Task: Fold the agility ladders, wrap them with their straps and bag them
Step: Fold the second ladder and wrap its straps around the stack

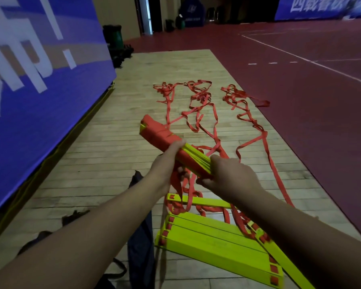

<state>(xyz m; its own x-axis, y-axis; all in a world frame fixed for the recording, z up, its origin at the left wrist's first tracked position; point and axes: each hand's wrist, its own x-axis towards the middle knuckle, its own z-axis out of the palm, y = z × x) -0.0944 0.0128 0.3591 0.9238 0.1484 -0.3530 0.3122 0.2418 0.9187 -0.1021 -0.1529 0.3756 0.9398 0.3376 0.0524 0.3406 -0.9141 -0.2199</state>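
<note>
Ladder bundle (175, 147), half wrapped in red strap, is held above the floor (104, 155): the left hand (167, 163) grips its middle and the right hand (231, 176) clasps the near end. A second ladder (213, 240) lies unwrapped below, beside the bag (141, 243); bagging remains.

Left of the ladder bundle (161, 132): blue banner (29, 90) with huge white Chinese characters, cropped by the frame edge, none readable whole. A slanted white exclamation mark (69, 58) closes the line.

Far beyond the bundle, off to its right: second blue banner (321, 7) with white Chinese characters. The first reads 四, the rest are blurred and cut off at the top.

Straight beyond the bundle, far off: blue stand (193, 11) with a pale logo, too small to read.
</note>
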